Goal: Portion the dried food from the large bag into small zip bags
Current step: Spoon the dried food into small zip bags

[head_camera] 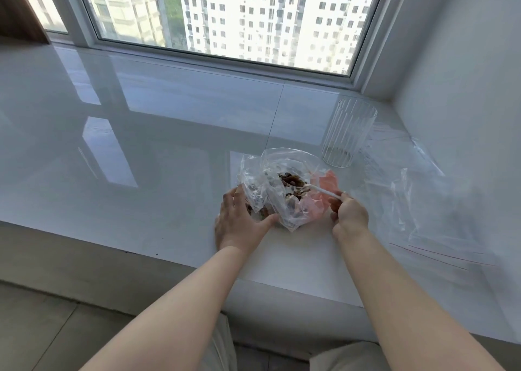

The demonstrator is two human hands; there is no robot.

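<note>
A crumpled clear plastic bag (270, 179) with an orange patch on its right side sits on the white sill (169, 145). Brown dried food (290, 179) lies inside it. My left hand (239, 221) holds the bag's near left side, thumb against its lower edge. My right hand (349, 213) pinches the handle of a white plastic spoon (318, 189). The spoon's bowl is heaped with brown dried food and sits inside the bag's open mouth. Empty clear zip bags (417, 201) with red seal lines lie flat on the sill to the right.
A ribbed clear glass tumbler (348, 134) stands upright behind the bags, to the right of the large bag. A window (225, 18) runs along the back and a white wall (465, 89) closes the right side. The sill's front edge drops to a tiled floor (42, 328).
</note>
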